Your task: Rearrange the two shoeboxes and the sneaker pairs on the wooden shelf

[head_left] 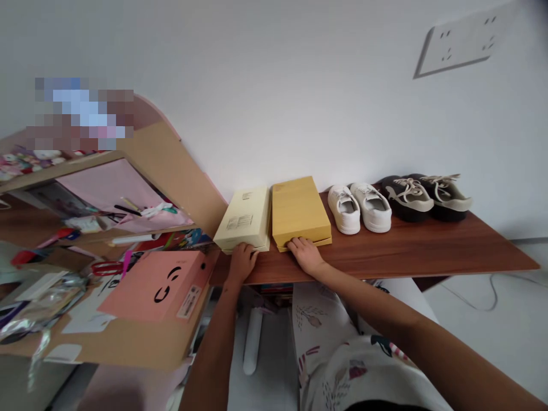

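My left hand (243, 264) is at the front end of a cream shoebox (244, 217), its bent fingers closed on the front edge. Beside it lies a slightly larger yellow shoebox (299, 208). The curled fingers of my right hand (305, 254) grip its front edge near the lid's rim, and a thin gap shows under that rim. Both boxes lie flat on a reddish-brown wooden board (411, 251), a narrow gap between them. To their right stand a pair of white sneakers (358, 208) and a pair of black-and-beige shoes (428, 197), toes toward the wall.
On the left is a cluttered desk (141, 345) with shelves, bearing a pink box (158, 285), red scissors (107, 268) and papers. A wall socket panel (456, 40) is at upper right. Below the board, a white roll (252, 342) stands near my legs; a cable (492, 299) lies at right.
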Motion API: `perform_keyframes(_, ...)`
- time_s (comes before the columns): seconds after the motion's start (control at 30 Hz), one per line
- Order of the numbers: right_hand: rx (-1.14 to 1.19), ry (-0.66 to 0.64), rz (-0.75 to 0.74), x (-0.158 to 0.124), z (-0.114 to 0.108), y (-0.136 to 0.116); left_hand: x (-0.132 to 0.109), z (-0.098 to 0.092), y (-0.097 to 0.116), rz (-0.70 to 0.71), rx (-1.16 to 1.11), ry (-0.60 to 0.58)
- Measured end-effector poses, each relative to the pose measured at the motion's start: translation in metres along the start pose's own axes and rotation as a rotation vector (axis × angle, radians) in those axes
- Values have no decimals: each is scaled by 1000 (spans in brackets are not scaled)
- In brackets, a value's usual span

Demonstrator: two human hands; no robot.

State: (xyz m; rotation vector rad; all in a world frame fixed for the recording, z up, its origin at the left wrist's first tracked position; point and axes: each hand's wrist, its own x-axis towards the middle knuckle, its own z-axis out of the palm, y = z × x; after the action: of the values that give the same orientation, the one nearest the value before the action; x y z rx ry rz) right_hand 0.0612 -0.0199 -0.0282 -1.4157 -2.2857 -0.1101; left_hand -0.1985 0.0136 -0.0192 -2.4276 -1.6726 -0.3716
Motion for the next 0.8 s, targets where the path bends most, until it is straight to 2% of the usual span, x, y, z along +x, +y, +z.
perform_keyframes(0.1,-4,-8,11,4,7,-3,-1,2,-5,-35,-138,54)
perform_keyframes(0.23,-5,-12,66,3,8,-9,0,5,-2,-158,-307,184)
perform_keyframes(0.37,4,-18,118,0,5,-9,-1,4,6,-247,-336,240)
perform_keyframes(0.43,11,-18,122,2,3,-6,-3,3,16,-292,-310,308)
perform_keyframes(0.5,20,-5,108,2,2,-3,-6,3,33,-344,-280,416)
perform_keyframes(0.6,41,55,68,-6,1,3,-7,4,72,-363,-269,556)
perform_keyframes(0.7,118,140,17,-24,-2,10,-2,1,115,-267,-281,623)
perform_keyframes(0.8,265,212,-45,-50,-10,19,9,-6,149,-92,-295,613)
